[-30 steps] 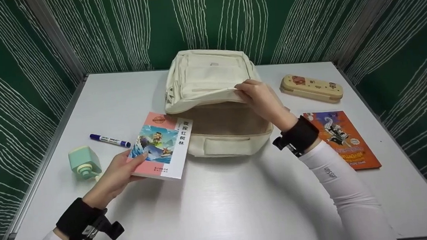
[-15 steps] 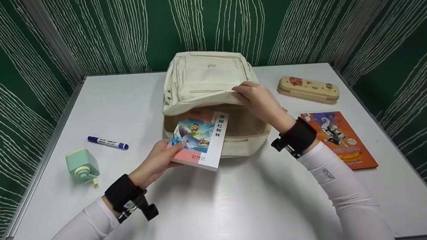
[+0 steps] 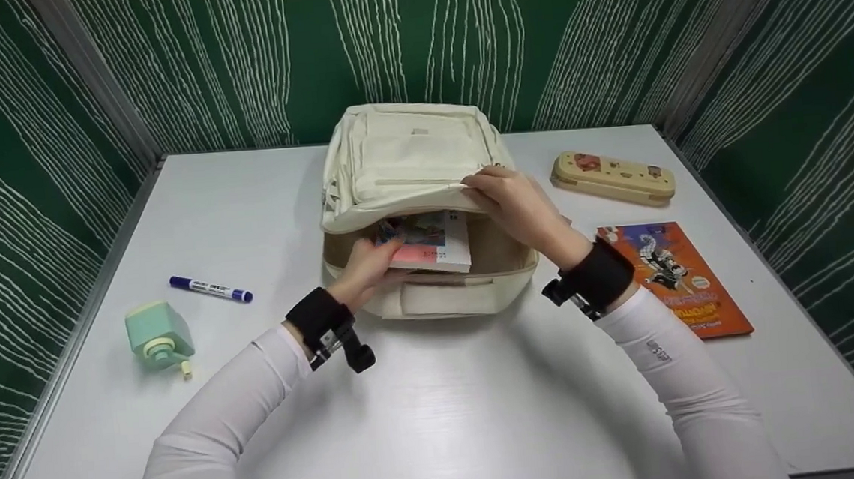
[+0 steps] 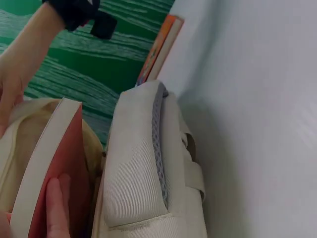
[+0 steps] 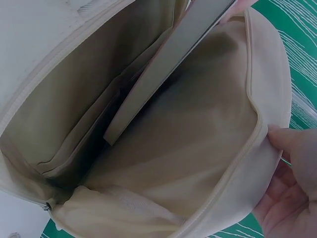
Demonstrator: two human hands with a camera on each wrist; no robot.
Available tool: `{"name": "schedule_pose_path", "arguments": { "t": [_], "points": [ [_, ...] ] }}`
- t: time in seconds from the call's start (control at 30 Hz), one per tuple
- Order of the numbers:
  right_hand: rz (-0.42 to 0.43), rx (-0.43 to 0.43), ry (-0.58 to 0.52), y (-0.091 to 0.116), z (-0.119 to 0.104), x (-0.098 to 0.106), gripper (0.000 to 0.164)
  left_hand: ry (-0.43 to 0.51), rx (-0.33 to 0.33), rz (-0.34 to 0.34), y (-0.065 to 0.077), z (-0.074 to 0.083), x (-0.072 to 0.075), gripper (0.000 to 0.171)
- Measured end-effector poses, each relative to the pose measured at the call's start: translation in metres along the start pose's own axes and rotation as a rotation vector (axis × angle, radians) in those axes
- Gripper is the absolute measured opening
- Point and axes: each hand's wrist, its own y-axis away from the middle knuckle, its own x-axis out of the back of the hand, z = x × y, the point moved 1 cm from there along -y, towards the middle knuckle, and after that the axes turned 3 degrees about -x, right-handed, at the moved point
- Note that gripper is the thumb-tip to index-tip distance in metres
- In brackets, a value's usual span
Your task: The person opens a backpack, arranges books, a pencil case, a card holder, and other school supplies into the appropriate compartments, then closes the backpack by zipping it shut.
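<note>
My left hand (image 3: 367, 268) grips a paperback book (image 3: 435, 250) by its left edge, thumb on the cover and fingers beneath. Most of the book is inside the mouth of a cream backpack (image 3: 421, 150), which lies on the table with its main compartment unzipped. The right hand (image 3: 518, 201) pinches the upper edge of the opening and holds it raised. In the right wrist view the book (image 5: 163, 74) slants into the compartment, apart from its far lining. Fingers (image 4: 57, 203) press the book's pink back cover in the left wrist view.
An orange book (image 3: 682, 282) lies to the right, near a yellow pencil case (image 3: 613, 178). On the left are a blue marker (image 3: 211, 289) and a mint-green pencil sharpener-like box with a crank (image 3: 158, 333). Green walls enclose the white table (image 3: 439, 419).
My left hand has carried the book rightward and forward, from beside the backpack into its opening. The right hand has kept its hold on the raised edge.
</note>
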Motion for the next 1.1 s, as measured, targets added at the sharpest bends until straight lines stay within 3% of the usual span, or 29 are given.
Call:
{"name": "schedule_pose_path", "arguments": {
  "t": [0.13, 0.2, 0.33, 0.47, 0.53, 0.57, 0.7, 0.77, 0.87, 0.97, 1.03, 1.1],
  "points": [
    [0.005, 0.013, 0.000, 0.001, 0.000, 0.000, 0.023, 0.141, -0.023, 0.007, -0.020, 0.002, -0.008, 0.051],
    [0.008, 0.021, -0.001, 0.001, 0.001, 0.000, 0.023, 0.153, -0.015, 0.016, -0.030, 0.003, -0.009, 0.051],
    [0.014, 0.032, -0.004, 0.003, 0.002, -0.002, 0.022, 0.117, -0.001, 0.002, -0.048, 0.003, -0.010, 0.047],
    [0.017, 0.040, -0.005, 0.003, 0.002, -0.002, 0.021, 0.067, -0.011, -0.059, -0.064, -0.001, -0.008, 0.042],
    [0.016, 0.042, -0.007, 0.003, 0.002, -0.003, 0.021, 0.035, -0.019, -0.093, -0.074, -0.007, -0.005, 0.040],
    [0.014, 0.043, -0.009, 0.003, 0.001, -0.003, 0.021, 0.038, -0.043, -0.130, -0.086, -0.016, -0.001, 0.036],
    [0.008, 0.038, -0.009, 0.004, 0.001, -0.003, 0.021, -0.032, -0.048, -0.171, -0.106, -0.027, 0.000, 0.034],
    [0.005, 0.037, -0.006, 0.004, 0.002, -0.004, 0.022, -0.052, -0.052, -0.186, -0.103, -0.023, -0.005, 0.037],
    [0.001, 0.039, -0.002, 0.005, 0.002, -0.004, 0.022, -0.082, -0.031, -0.171, -0.080, -0.004, -0.014, 0.046],
    [0.003, 0.046, -0.007, 0.006, 0.002, -0.005, 0.022, -0.161, -0.001, -0.183, -0.073, 0.001, -0.015, 0.054],
    [0.003, 0.051, -0.010, 0.006, 0.002, -0.005, 0.021, -0.262, -0.013, -0.199, -0.096, -0.015, -0.010, 0.061],
    [0.003, 0.052, -0.012, 0.006, 0.003, -0.005, 0.021, -0.369, -0.062, -0.191, -0.132, -0.041, -0.003, 0.069]
  ]
}}
